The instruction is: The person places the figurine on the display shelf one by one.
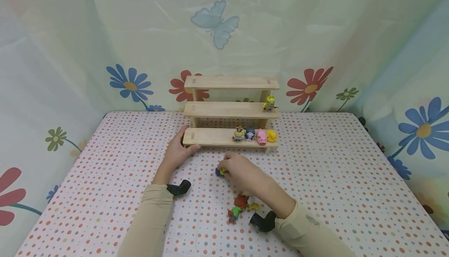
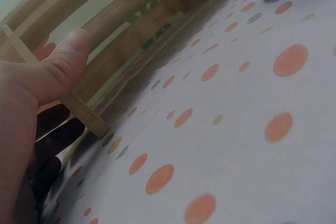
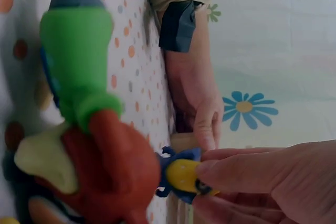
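Observation:
My left hand (image 1: 176, 154) grips the left end of a three-step wooden display shelf (image 1: 210, 137), the thumb at the front edge of the lowest step. In the left wrist view the thumb (image 2: 68, 61) lies over the wood and the other fingers go round its leg. My right hand (image 1: 243, 173) pinches a small yellow and blue figurine (image 3: 181, 176) between thumb and fingers, in front of the shelf. Part of that figurine is hidden by the fingers. Nearer the body lie a red-brown and green figurine (image 1: 236, 209) and a white and yellow one (image 1: 253, 204).
On the lowest step stand a yellow figurine (image 1: 239, 134), a dark blue one (image 1: 250, 134), a pink pig (image 1: 261, 137) and a yellow duck (image 1: 271, 136). Another yellow figurine (image 1: 269, 103) is on the middle step's right end. A dotted cloth (image 1: 322, 187) covers the table.

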The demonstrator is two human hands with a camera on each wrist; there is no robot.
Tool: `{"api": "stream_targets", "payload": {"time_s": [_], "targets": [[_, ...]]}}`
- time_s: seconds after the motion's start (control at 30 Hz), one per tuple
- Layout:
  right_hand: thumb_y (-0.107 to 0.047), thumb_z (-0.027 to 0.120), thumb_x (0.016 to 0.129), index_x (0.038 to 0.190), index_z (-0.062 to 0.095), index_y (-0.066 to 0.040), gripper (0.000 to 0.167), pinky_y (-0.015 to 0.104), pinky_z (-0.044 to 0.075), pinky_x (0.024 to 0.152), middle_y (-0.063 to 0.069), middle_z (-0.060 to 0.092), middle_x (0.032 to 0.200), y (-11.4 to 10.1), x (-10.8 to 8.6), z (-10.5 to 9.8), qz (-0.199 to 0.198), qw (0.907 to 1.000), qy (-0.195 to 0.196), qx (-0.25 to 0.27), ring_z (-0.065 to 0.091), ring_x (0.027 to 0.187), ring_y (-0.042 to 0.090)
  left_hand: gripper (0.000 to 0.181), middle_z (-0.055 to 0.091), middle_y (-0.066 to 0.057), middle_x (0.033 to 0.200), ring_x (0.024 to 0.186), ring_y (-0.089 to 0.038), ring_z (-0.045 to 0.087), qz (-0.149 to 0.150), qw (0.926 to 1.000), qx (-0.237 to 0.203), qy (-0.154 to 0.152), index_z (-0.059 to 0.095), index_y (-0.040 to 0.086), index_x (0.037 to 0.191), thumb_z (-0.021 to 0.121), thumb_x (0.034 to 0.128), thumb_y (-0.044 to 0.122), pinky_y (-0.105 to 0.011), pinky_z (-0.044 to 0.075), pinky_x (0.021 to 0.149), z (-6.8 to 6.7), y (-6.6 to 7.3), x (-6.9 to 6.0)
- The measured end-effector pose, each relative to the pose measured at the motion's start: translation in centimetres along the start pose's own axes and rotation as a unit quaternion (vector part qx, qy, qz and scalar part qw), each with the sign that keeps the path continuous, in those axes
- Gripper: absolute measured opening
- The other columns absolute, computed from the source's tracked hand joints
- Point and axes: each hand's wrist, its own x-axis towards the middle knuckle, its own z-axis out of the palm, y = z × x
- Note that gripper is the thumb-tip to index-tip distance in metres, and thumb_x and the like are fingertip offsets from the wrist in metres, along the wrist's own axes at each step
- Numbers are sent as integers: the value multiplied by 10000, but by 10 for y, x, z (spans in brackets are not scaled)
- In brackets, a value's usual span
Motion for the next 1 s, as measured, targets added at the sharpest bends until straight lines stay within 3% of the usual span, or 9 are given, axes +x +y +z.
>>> {"api": "stream_targets", "payload": {"time_s": [0.47,1.0], "targets": [[-116,723,839,1033,701,-89,196,294,537,817,17,650,1042,7,8,8,-397,9967,626,329,634,959,158,923,431,-75,1459,1344,-249,416,122,9999,64,43,267,154,1502,764,775,432,-469,326,1113,1,1,3],[-74,740,814,1060,711,-75,248,262,541,803,26,657,1053,10,11,8,-462,9968,555,354,639,946,138,942,382,-98,1494,1370,-259,381,-6,10000,12,9,224,140,1518,757,790,411,-456,303,1132,0,3,0]]}}
